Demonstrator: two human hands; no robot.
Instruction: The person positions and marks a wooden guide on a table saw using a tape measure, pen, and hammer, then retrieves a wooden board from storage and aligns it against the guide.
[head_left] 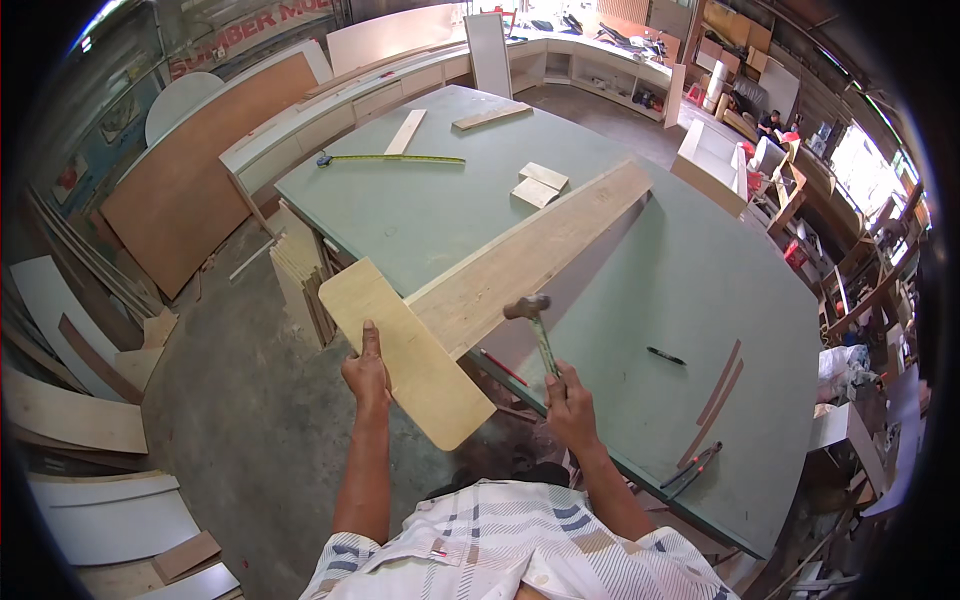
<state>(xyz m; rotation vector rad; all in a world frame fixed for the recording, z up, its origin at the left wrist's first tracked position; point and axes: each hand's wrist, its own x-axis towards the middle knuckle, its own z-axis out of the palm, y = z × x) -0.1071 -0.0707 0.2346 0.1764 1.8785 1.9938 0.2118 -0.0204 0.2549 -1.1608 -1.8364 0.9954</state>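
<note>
My left hand (368, 368) grips a pale wooden board with rounded corners (415, 365), its thumb on the face and its other fingers hidden behind. This board stands across the near end of a long wooden plank piece (535, 255), touching it. The long piece lies on a green table (740, 270) and reaches toward the far right, its near end at the table's edge. In my right hand (570, 405) is a hammer (530, 312), held by its handle, with the head raised near the plank's side. A red pencil (503, 367) lies between hammer and board.
An extended tape measure (390, 159), wood strips (405, 131) and small blocks (540, 184) lie farther back. To the right are a black pen (666, 355), thin brown strips (720, 385) and pliers (695, 468). Stacked panels (85, 410) line the left side; a person (770, 125) is far off.
</note>
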